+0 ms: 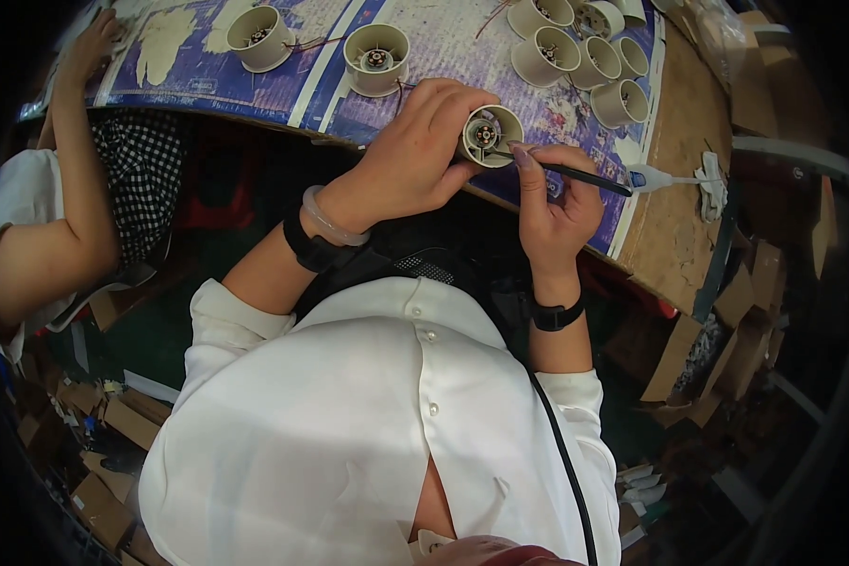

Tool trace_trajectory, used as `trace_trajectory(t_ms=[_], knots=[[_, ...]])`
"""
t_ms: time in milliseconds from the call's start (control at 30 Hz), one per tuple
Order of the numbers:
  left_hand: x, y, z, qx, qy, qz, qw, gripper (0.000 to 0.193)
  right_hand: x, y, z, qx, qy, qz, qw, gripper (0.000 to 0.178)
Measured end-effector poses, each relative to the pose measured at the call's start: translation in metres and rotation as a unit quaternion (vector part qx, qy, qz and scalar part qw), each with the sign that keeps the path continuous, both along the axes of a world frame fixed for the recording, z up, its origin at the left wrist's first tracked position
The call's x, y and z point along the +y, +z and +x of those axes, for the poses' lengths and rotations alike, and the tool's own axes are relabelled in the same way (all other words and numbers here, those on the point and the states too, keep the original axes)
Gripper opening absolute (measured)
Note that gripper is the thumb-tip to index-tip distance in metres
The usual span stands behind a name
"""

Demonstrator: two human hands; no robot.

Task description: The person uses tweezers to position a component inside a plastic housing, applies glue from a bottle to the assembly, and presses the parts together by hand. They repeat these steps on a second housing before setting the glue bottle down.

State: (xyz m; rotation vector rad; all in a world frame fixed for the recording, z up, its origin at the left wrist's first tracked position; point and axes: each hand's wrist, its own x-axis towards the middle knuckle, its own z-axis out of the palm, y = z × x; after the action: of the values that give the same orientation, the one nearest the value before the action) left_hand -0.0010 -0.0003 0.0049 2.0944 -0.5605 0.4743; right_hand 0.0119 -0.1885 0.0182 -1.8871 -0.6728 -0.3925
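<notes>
My left hand [420, 146] is closed around a cream-coloured round housing [516, 123], tilted so its open end faces me. Inside sits a small motor [486, 134] with a copper-and-dark centre. My right hand [561, 203] pinches a slim black tool [590, 177] that looks like tweezers. Its tip reaches the lower right part of the housing's opening, and the fingertips are close to the rim. Exactly what the tip touches is too small to make out. Two similar housings, a nearer one [407, 71] and a farther left one [260, 40], stand on the table with thin wires trailing out.
Several more housings [620, 104] cluster at the back right. A small bottle with a white nozzle [649, 178] lies near a crumpled white piece [710, 187] on the table's right side. At the left, another person's arm [80, 66] rests by the table. Cardboard boxes [755, 292] crowd the right.
</notes>
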Motion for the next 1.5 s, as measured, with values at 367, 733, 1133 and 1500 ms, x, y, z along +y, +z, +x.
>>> trace_trajectory(t_ms=[367, 733, 1133, 1500], knots=[[0.000, -0.001, -0.001, -0.002, -0.002, -0.005, 1.000, 0.068, 0.004, 0.006, 0.001, -0.056, -0.016, -0.019, 0.998, 0.013], [0.004, 0.001, -0.002, -0.011, 0.010, -0.005, 1.000, 0.064, 0.002, 0.027, 0.000, 0.043, -0.012, 0.232, 0.972, 0.006], [0.080, 0.007, -0.041, 0.018, 0.021, -0.123, 0.992, 0.059, -0.081, 0.028, 0.008, -0.067, -0.158, -0.408, 0.897, 0.018], [0.092, 0.009, -0.025, -0.002, 0.225, 0.017, 0.974, 0.061, -0.007, 0.058, 0.058, -0.120, -0.137, -0.304, 0.935, 0.017]])
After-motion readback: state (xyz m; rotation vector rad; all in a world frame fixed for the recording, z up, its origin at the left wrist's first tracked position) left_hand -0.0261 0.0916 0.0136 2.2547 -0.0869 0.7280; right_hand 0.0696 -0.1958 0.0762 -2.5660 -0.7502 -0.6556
